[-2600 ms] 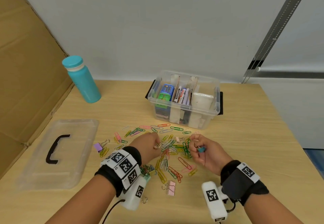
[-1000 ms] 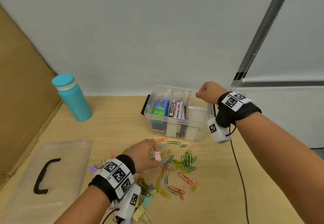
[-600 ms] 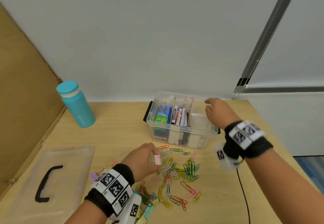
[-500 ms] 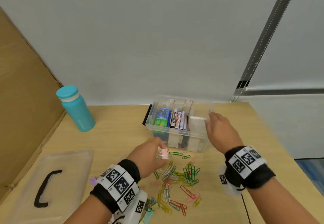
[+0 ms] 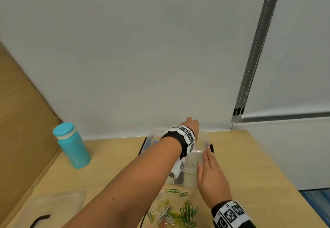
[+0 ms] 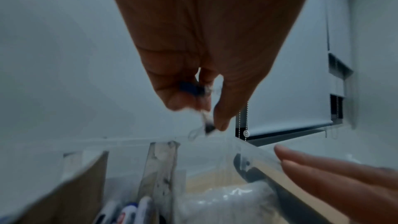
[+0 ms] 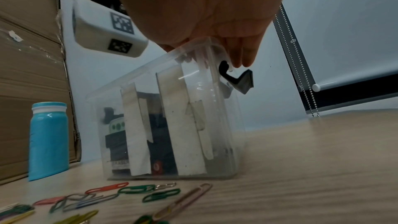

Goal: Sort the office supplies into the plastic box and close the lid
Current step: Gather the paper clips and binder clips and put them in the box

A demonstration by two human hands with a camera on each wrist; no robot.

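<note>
The clear plastic box (image 5: pixel 195 158) stands at the back of the table, split by dividers, with pens and other supplies inside. My left hand (image 5: pixel 192 123) reaches over its open top. In the left wrist view the left hand (image 6: pixel 200 111) pinches blurred small binder clips (image 6: pixel 205 122) above the right-hand compartment. My right hand (image 5: pixel 209 170) lies flat and open against the box's right side. Its fingertips (image 7: pixel 241 57) touch the rim next to the black latch (image 7: pixel 237 77). Loose coloured paper clips (image 5: pixel 180 211) lie in front of the box.
The clear lid (image 5: pixel 59 204) with its black handle (image 5: pixel 40 218) lies at the front left. A teal bottle (image 5: pixel 71 147) stands left of the box, beside a leaning cardboard sheet (image 5: pixel 23 120). The table's right edge (image 5: pixel 278 165) is near.
My left hand lifted binder clips off the pile and carried them over the box. My right hand left the box's top and settled flat against its right side.
</note>
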